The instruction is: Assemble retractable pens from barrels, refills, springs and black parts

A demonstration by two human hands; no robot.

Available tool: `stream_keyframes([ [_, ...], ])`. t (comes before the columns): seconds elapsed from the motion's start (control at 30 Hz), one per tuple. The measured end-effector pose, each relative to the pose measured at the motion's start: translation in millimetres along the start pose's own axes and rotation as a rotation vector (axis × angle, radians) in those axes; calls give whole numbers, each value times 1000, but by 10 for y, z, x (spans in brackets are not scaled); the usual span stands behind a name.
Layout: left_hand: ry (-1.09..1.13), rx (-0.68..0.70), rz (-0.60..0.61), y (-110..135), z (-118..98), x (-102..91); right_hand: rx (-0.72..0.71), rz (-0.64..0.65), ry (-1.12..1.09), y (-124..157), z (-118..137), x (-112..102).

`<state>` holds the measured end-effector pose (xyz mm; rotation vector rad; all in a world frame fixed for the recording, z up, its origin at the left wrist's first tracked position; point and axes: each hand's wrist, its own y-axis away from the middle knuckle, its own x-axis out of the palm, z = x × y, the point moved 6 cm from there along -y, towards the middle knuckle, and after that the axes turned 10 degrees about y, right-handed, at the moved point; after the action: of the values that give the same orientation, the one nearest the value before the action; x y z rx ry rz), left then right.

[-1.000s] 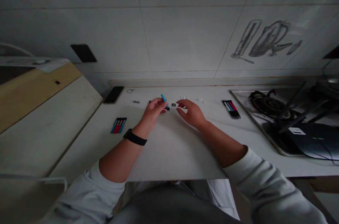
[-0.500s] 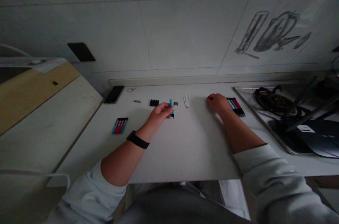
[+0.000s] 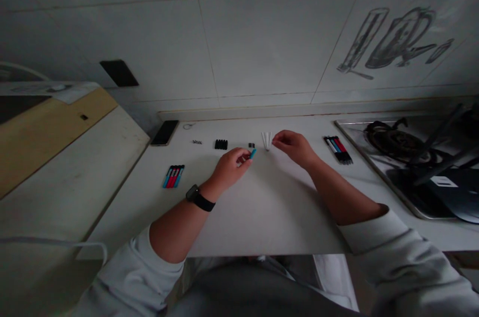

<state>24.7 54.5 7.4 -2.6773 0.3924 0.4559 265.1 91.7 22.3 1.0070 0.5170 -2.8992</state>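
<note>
My left hand [image 3: 231, 167] is closed around a short blue pen barrel [image 3: 253, 153], whose tip points right and up above the white counter [image 3: 262, 207]. My right hand [image 3: 294, 146] hovers with its fingers pinched together right beside a small bunch of thin white refill tubes [image 3: 266, 140]; whether they hold one is unclear. A few tiny dark parts [image 3: 251, 145] lie just behind the blue barrel. A row of black caps [image 3: 221, 144] sits further left.
A set of blue and red pens [image 3: 173, 176] lies at the left, another bundle of pens [image 3: 338, 150] at the right. A phone [image 3: 164, 133] rests near the wall. A gas hob [image 3: 407, 152] fills the right side. Small springs [image 3: 197, 142] lie by the caps.
My right hand went right to the pen bundle and has come back left to the white tubes. My left hand tilted the blue barrel down toward the right.
</note>
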Motion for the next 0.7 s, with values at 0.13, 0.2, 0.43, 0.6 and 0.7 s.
stream_keyframes([
  [0.13,-154,121,62,42,-163,41,-38,36,-280,111,294,260],
  [0.2,-174,148,67,48,-194,54,-32,40,-301,152,353,313],
  [0.43,-185,190,49,50,-207,67,-44,57,-322,201,374,380],
  [0.6,-175,192,36,51,-209,61,-89,47,-248,235,421,379],
  [0.7,-165,190,30,46,-214,54,-106,25,-227,239,422,354],
])
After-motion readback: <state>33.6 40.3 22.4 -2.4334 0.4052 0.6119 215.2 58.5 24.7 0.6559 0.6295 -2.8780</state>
